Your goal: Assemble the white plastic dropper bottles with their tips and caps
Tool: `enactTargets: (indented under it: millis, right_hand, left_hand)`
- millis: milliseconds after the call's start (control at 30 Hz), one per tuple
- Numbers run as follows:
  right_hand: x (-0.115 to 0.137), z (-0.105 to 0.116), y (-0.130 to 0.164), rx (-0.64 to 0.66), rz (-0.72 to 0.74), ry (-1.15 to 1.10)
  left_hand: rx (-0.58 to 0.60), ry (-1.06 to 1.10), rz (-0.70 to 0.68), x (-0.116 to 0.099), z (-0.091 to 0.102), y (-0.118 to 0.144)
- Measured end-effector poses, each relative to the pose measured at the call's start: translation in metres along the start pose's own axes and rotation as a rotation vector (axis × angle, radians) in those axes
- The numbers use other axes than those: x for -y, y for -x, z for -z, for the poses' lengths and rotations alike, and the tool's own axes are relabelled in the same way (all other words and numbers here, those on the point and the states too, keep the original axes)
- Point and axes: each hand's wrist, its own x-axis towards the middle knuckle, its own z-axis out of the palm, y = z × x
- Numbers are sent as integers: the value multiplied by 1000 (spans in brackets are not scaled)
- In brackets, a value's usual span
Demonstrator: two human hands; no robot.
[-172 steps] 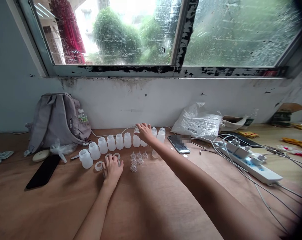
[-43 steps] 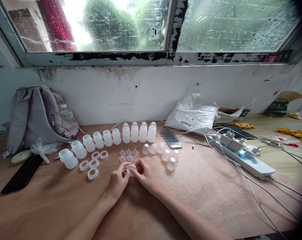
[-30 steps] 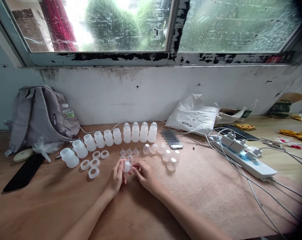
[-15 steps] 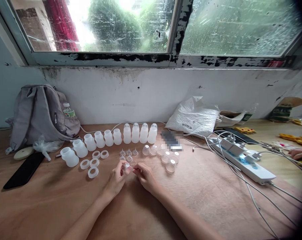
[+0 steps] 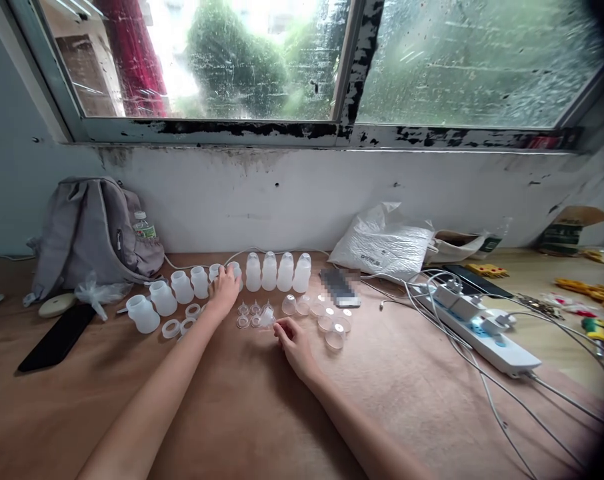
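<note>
As left hand (image 5: 225, 288) grips bottle (image 5: 235, 273)

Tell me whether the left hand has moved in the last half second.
Yes. The left hand left the right hand and reached back to the row of white bottles.

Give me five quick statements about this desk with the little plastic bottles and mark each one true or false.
1. The left hand reaches to the row of open white bottles. True.
2. The right hand holds a phone. False: its fingers are at a small clear piece; the black phone lies far left on the table.
3. Four capped bottles stand upright near the wall. True.
4. The grey backpack lies on the right by the power strip. False: it leans at the left; the power strip is on the right.
5. The white rings are stacked on the bottles. False: they lie flat on the table.
</note>
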Motion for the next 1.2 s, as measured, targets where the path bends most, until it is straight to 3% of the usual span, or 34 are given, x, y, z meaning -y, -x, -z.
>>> enactTargets:
  millis: [100,200,300,400,533,667,867,967,1067,1200]
  right_hand:
    - [-1,1,0,-13,-9,-10]
    - [-2,3,0,-33,-11,1]
    - [-3,5,-2,-51,-12,-3]
    - [-5,8,-3,-70,-15,-18]
    - [-7,9,-5,-87,-19,-36]
    - [-5,9,-4,-75,-20,-44]
    - [0,8,-3,-74,-58,-105]
    - [0,8,-3,-67,-75,-122]
    - [-1,10,-5,-83,-59,-93]
    - [1,20,-8,-118,31,54]
  left_hand:
    - [-36,3,-20,-3,-2,-4]
    - [-188,87,-112,-3,2,1]
    - [-399,259,-189,-4,12,19]
    - [-463,447,-219,-9,22,49]
    - [-335,556,-303,-13,22,93]
    - [-208,588,-411,-10,7,117]
    - [-110,804,-365,-4,-20,121]
    - [56,950,-212,-5,-28,120]
    - [130,1003,-75,-8,-26,118]
    - [135,919,-150,-9,-16,115]
